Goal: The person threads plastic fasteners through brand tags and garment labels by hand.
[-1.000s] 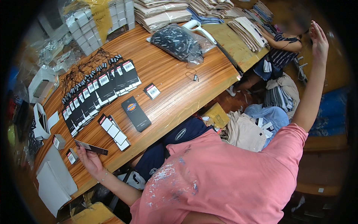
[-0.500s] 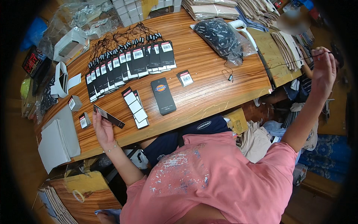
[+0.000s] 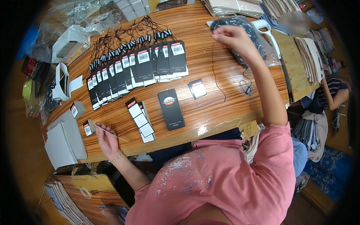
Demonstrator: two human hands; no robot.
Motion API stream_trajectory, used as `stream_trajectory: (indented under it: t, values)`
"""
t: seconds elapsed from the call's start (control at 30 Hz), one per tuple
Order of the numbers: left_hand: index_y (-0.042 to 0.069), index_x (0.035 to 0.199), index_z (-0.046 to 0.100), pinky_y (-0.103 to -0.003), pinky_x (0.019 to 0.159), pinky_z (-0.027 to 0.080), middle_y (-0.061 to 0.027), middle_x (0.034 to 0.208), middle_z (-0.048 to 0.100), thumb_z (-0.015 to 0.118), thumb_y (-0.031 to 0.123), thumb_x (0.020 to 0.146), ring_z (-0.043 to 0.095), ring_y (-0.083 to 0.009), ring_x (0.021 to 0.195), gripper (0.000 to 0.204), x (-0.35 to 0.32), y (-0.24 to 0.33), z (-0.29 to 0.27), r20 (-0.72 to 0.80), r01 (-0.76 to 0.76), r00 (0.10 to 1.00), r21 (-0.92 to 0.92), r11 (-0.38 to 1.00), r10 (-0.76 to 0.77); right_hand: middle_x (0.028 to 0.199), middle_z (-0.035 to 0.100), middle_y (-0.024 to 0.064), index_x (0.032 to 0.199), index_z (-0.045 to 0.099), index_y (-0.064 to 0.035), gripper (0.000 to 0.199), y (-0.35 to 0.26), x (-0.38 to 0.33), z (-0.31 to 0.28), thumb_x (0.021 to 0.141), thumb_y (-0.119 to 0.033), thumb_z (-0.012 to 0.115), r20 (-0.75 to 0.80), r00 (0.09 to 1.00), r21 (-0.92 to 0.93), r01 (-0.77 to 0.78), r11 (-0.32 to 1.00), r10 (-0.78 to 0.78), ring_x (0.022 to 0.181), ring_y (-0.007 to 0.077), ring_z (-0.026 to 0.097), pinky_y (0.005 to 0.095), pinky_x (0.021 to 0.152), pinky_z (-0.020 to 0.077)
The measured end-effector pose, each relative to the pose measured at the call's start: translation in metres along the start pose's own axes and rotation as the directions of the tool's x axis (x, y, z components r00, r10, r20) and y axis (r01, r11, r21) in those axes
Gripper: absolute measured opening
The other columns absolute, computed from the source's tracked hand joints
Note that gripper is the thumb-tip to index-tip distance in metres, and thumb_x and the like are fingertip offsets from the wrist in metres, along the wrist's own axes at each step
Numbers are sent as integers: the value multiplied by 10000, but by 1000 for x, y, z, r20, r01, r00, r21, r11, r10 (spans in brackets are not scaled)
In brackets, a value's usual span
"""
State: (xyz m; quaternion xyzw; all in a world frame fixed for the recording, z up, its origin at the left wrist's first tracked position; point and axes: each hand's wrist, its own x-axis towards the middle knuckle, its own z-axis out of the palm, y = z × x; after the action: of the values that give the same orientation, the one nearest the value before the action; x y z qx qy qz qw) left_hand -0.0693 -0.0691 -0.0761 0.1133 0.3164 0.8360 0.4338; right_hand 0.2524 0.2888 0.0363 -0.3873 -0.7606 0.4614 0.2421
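Observation:
My left hand point(image 3: 107, 143) is closed at the table's front edge, pinching a thin hang tag point(image 3: 117, 136) seen nearly edge-on. My right hand point(image 3: 234, 38) is raised over the bag of string locks, thumb and fingers pinched on a black cord point(image 3: 213, 67) that dangles toward the tabletop. Between the hands lie a stack of black hang tags point(image 3: 171, 112), a pile of tags with white panels point(image 3: 140, 120) and small barcode cards point(image 3: 197, 89). Farther back, a fanned row of black hang tags point(image 3: 140, 67) has cords spread behind it.
A clear bag of black string locks point(image 3: 243, 59) lies at right beside a white tape-gun handle point(image 3: 270, 37). Small label stacks point(image 3: 88, 128) and white paper sheets point(image 3: 60, 146) sit at left. A loose cord point(image 3: 247, 89) rests near the right edge. Another person point(image 3: 333, 92) is at far right.
My right hand has swung from far right inward over the bag, bringing the black cord with it. The tag in my left hand has turned edge-on. The view has shifted slightly.

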Motion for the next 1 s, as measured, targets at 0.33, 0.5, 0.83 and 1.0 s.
stream_trajectory:
  t: [0.33,0.5,0.83,1.0]
  values:
    - [65,1105,434,-255,685,451,-44,894,506,488,57,843,494,-146,788,268,7,-2,-3,24,29,999,-26,999,-28,668,573,220,926,584,44,270,18,59,-3,687,-48,498,-274,907,-407,192,893,-320,624,259,568,332,594,447]
    - [66,1110,429,-272,700,431,-39,905,510,504,71,840,491,-154,804,280,5,-2,-3,106,40,994,-75,996,-32,715,600,32,861,621,27,158,-22,-95,-67,777,-106,606,-333,902,-389,132,912,-273,652,58,527,192,590,419]
    - [49,1052,499,-267,670,442,-46,918,557,501,70,845,518,-138,782,208,18,2,-2,75,-14,997,-40,999,17,746,566,115,828,604,1,113,72,-184,-50,729,13,550,-369,925,-470,-100,877,-92,656,228,546,301,606,425]
    - [49,1052,502,-269,684,454,-51,932,558,504,58,841,522,-141,796,211,17,0,-3,94,3,996,-20,1000,-1,811,551,112,862,616,-23,190,96,-163,-60,714,47,520,-190,962,-517,72,853,-196,755,242,531,312,675,423]
